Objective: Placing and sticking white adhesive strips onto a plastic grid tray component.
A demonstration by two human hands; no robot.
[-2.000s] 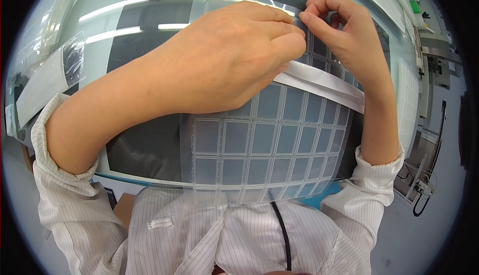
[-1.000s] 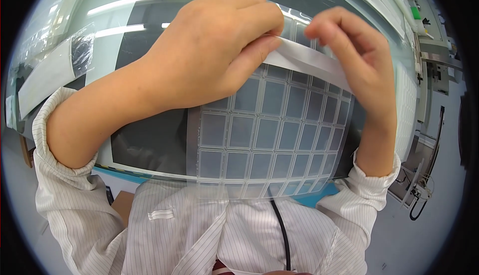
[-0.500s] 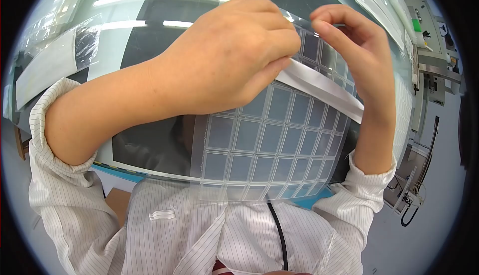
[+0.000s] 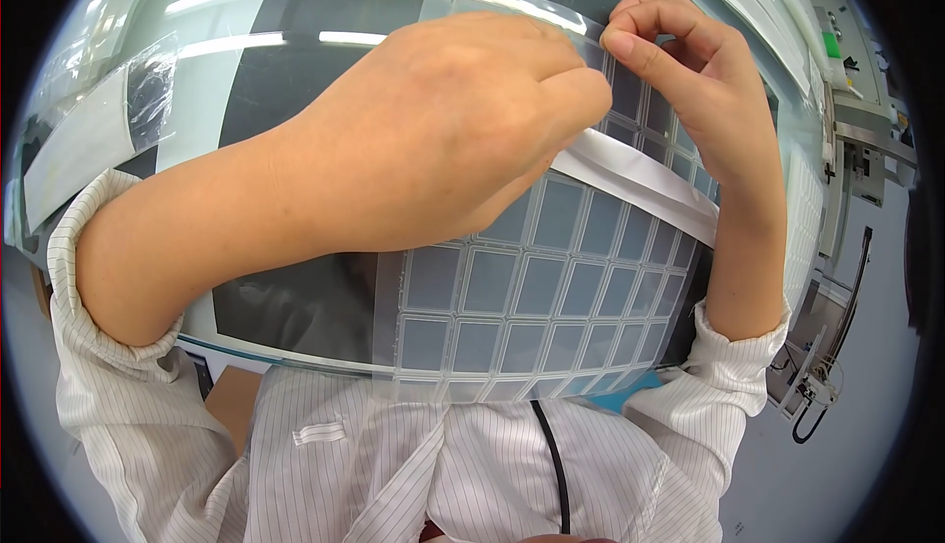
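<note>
1. Left hand point(image 4: 472, 110) first: I've got it curled palm-down over the sheet, fingertips tucked out of sight, so I can't tell if it's pinching anything. The white strip point(image 4: 640, 177) comes out from under it.
2. Right hand point(image 4: 704, 80): thumb and forefinger brought together in a pinch shape by the sheet's far part. Honestly can't tell whether any film's caught between them.
3. The clear gridded sheet point(image 4: 536, 287) is under both hands, near end hanging past the tabletop point(image 4: 212, 85) edge toward the body. The strip crosses it at a slant, over to the right wrist.
4. My take on doing this well: brace the sheet lightly, work with fingertips only, keep any pull low and even. That thin film would probably crease if yanked, and I'd keep that right wrist off the strip.
5. Further out: dark mat point(image 4: 295, 297) underneath, a clear packet point(image 4: 153, 90) off left, machinery point(image 4: 856, 90) off right.
</note>
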